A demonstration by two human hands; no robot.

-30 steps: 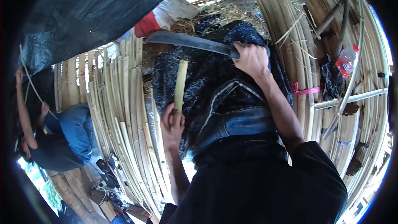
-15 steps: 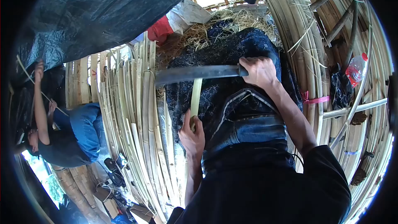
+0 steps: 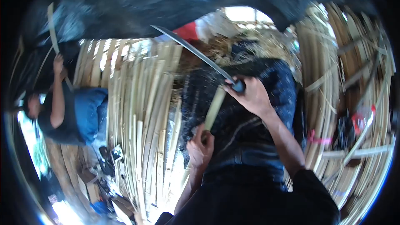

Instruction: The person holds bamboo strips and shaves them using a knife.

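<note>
My right hand (image 3: 253, 99) grips the dark handle of a machete (image 3: 192, 51), whose long blade slants up and to the left, away from my lap. Its fingers are close to the top end of a pale bamboo strip (image 3: 215, 108); whether they touch it is unclear. Lower down, my left hand (image 3: 200, 151) is closed around that strip, which tilts up to the right. A dark patterned cloth (image 3: 273, 77) covers my legs beneath both hands.
Bamboo slats (image 3: 143, 100) stand to the left, and more bamboo (image 3: 314, 71) lines the right. Shavings (image 3: 266, 46) lie beyond my knees. A black tarp (image 3: 125, 8) hangs overhead. At far left another person (image 3: 62, 114) holds a strip. A red-capped bottle (image 3: 361, 123) is at right.
The machete blade has swung from level across the strip to a steep slant, its tip now up and left. The strip leans further right. The view has shifted.
</note>
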